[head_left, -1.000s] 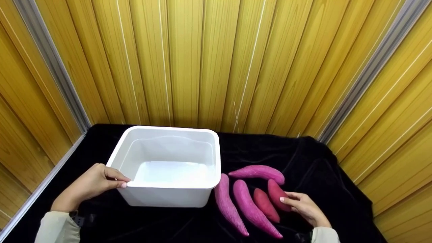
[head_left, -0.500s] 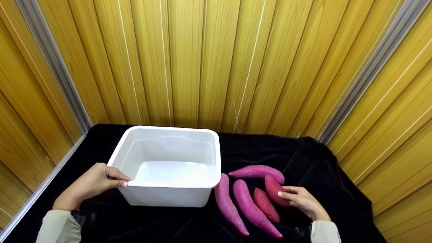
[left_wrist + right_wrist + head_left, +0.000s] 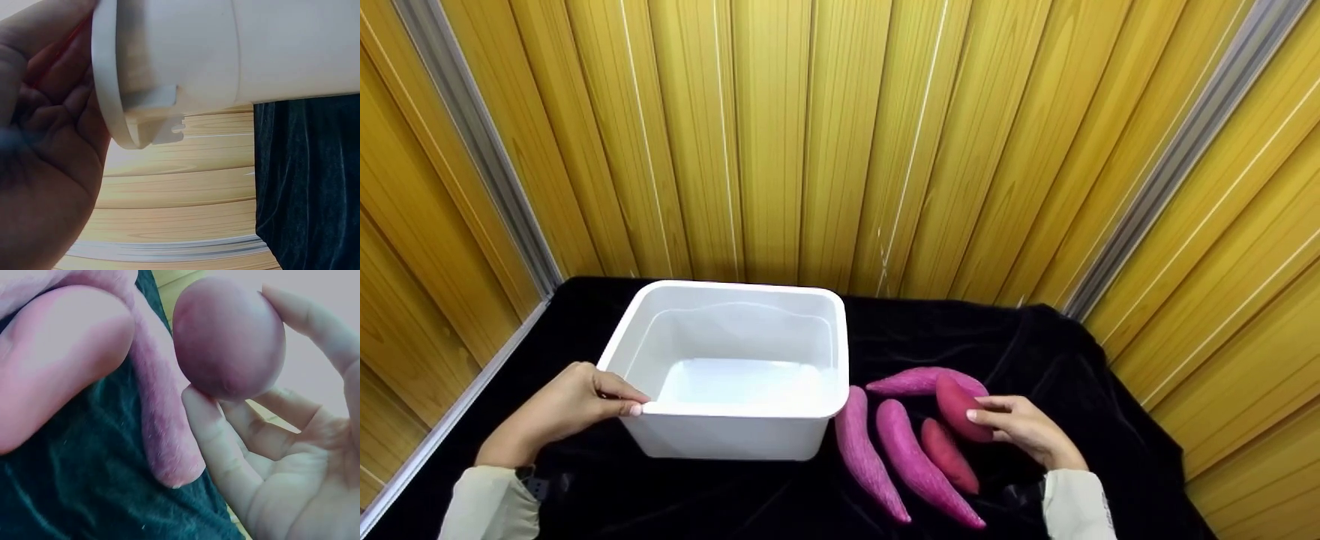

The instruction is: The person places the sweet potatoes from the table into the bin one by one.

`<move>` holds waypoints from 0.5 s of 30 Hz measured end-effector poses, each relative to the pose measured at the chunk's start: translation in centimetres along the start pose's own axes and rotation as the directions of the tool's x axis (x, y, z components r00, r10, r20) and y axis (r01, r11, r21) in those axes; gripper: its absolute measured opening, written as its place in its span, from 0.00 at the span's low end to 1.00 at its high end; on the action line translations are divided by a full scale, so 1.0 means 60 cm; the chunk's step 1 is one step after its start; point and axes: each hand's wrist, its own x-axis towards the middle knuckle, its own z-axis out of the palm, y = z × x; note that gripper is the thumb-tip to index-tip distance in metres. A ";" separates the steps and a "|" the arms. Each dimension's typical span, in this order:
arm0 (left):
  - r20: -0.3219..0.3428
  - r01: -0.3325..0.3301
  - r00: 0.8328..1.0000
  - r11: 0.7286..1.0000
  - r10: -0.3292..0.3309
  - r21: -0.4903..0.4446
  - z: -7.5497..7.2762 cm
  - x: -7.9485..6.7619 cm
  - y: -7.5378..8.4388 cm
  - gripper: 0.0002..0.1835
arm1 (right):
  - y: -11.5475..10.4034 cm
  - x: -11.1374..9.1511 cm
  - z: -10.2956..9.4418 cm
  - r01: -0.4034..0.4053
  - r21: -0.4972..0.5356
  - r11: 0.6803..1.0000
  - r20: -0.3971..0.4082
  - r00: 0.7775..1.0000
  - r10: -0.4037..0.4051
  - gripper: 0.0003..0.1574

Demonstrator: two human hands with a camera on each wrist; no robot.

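At the left front corner of a white plastic tub, my left hand pinches the rim between thumb and fingers; the left wrist view shows the rim against those fingers. My right hand holds a smooth red sweet potato by its near end, thumb on one side and fingers on the other. In the right wrist view this sweet potato is clear of the cloth. Below it lies a second red sweet potato. Inside the tub, only its bare bottom shows.
Two long purple sweet potatoes lie side by side right of the tub, the left one close to its wall. Another purple sweet potato lies crosswise behind. Black cloth covers the table; yellow wood-look panels stand around it.
My right hand has lifted the red sweet potato and carried it left and away from me, now partly in front of the crosswise purple one. My left hand and the tub stay put.
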 end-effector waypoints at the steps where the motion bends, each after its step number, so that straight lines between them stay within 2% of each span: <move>1: 0.001 0.001 1.000 1.000 -0.001 0.000 0.000 0.000 0.000 0.09 | -0.004 0.001 0.002 0.004 -0.003 1.000 0.006 1.000 -0.004 0.36; 7: 0.005 0.006 1.000 1.000 -0.006 -0.006 0.000 0.001 -0.001 0.09 | -0.032 0.011 0.015 0.026 -0.024 0.999 0.027 0.999 -0.025 0.33; 15: -0.011 -0.002 1.000 1.000 0.002 -0.004 0.001 0.000 -0.001 0.09 | -0.069 0.025 0.031 0.048 -0.057 0.997 0.011 0.999 -0.047 0.35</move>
